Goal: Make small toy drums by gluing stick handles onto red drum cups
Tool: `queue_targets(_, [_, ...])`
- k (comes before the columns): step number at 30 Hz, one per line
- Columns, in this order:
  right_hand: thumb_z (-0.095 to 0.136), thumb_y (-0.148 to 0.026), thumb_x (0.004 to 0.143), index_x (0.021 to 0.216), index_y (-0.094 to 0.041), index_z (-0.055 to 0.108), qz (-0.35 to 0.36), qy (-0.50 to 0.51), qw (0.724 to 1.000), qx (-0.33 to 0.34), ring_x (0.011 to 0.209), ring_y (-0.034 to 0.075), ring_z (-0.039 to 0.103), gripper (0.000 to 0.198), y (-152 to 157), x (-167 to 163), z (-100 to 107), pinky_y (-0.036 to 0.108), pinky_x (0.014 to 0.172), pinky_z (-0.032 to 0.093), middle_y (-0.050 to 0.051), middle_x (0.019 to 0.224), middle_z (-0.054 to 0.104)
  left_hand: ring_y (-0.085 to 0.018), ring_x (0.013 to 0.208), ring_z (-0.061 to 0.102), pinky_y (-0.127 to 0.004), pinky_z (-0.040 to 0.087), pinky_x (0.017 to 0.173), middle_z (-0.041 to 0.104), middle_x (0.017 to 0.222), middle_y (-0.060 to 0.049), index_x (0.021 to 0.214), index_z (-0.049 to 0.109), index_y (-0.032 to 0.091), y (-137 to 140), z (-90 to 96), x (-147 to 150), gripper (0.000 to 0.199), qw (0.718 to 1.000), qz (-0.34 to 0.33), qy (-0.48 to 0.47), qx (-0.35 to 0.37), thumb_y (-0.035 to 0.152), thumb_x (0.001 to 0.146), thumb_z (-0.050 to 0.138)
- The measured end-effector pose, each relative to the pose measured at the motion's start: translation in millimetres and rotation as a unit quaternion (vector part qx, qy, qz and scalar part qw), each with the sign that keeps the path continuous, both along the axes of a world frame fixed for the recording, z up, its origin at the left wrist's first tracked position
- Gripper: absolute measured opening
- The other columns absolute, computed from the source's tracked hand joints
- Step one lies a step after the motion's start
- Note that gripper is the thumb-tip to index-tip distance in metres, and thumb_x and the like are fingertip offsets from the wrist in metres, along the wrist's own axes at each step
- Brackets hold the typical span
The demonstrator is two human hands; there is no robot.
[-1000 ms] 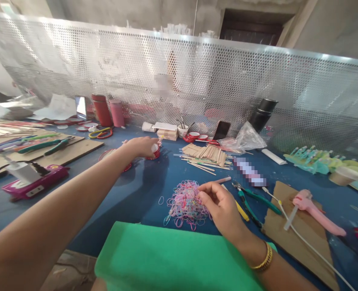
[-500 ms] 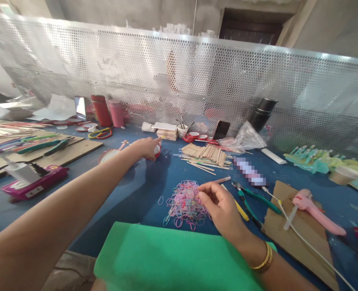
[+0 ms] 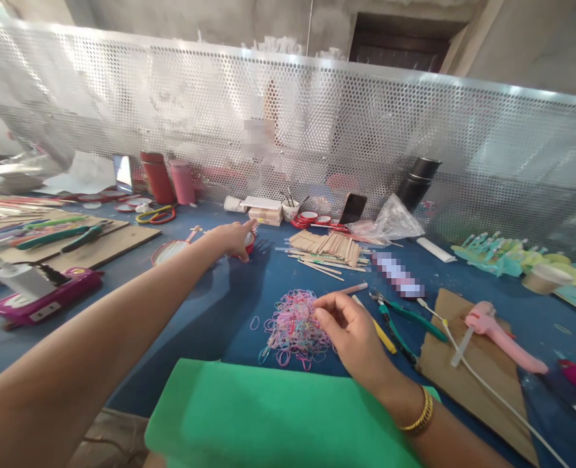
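Observation:
My left hand (image 3: 239,240) reaches far over the blue table, thumb and fingers closed around a small red-rimmed round piece (image 3: 249,242) that is mostly covered. Beside that wrist lies a red-rimmed white disc (image 3: 170,251) with a wooden stick. Close to me, my right hand (image 3: 349,328) is at the right edge of a heap of small coloured rubber bands (image 3: 295,325). Its thumb and forefinger are pinched together; whatever is between the tips is too small to make out. One loose band (image 3: 254,323) lies left of the heap.
Wooden sticks (image 3: 329,248) are piled beyond the heap. Pliers (image 3: 390,322), a yellow-handled tool (image 3: 384,337) and a pink glue gun (image 3: 505,338) on cardboard (image 3: 500,393) lie to the right. A power strip (image 3: 49,299) stands left. Green cloth (image 3: 268,416) is in front of me.
The whole view has shifted slightly, so most things appear a little further left. Both hands keep nearly the same positions and grips.

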State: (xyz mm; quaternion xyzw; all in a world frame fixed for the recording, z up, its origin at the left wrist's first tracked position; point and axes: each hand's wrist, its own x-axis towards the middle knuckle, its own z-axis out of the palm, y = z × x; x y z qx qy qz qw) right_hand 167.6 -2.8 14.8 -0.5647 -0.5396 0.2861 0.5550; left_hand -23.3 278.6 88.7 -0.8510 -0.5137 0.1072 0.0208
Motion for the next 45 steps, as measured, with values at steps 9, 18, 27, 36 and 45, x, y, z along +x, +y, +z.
queue_targets(9, [0.063,-0.038,0.093,0.092,-0.021,0.070,0.005,-0.020,1.000,-0.002,0.071,0.016,0.066,0.018,1,0,1,0.027,0.065,0.052,0.002,0.083,0.073,-0.038,0.119,0.067,-0.036,0.055,0.087,0.060,0.144,-0.024,0.168,0.009,0.022,6,-0.4,-2,0.123,1.000,-0.005,0.009,-0.003,0.035,0.067,0.079])
queue_targets(18, [0.061,-0.029,0.092,0.100,-0.019,0.070,-0.130,-0.289,0.948,0.027,0.087,0.022,0.070,0.016,10,44,8,0.036,0.085,0.052,0.007,0.094,0.076,-0.043,0.137,0.053,-0.045,0.047,0.107,0.043,0.158,-0.028,0.168,0.003,0.016,2,8.8,-10,0.137,0.998,-0.032,-0.054,0.026,0.050,0.066,0.088])
queue_targets(27, [0.064,-0.042,0.093,0.110,-0.023,0.077,-0.109,-0.513,0.838,-0.150,0.105,0.028,0.068,0.029,5,46,10,0.038,0.091,0.047,0.009,0.114,0.077,-0.034,0.155,0.032,-0.046,0.027,0.125,0.034,0.168,-0.018,0.163,0.029,0.019,-110,-4.5,22,0.099,0.950,-0.249,-0.186,0.014,0.075,0.087,0.057])
queue_targets(36, [0.059,-0.012,0.085,0.127,-0.014,0.065,-0.091,-0.584,0.780,-0.204,0.107,0.028,0.070,0.042,0,38,11,0.035,0.090,0.048,0.016,0.116,0.073,-0.042,0.159,0.020,-0.058,0.025,0.125,0.025,0.172,-0.018,0.166,0.024,0.025,-175,-39.0,21,0.111,0.939,-0.302,-0.118,-0.114,0.084,0.079,0.060])
queue_targets(45, [0.056,-0.011,0.087,0.122,-0.004,0.065,-0.063,-0.616,0.746,-0.243,0.112,0.031,0.069,0.037,-1,36,19,0.037,0.096,0.049,0.023,0.119,0.072,-0.030,0.131,0.060,-0.043,0.045,0.111,0.069,0.137,-0.014,0.140,0.063,0.020,-162,-22.4,71,0.054,0.928,-0.308,-0.206,-0.029,0.055,0.100,0.049])
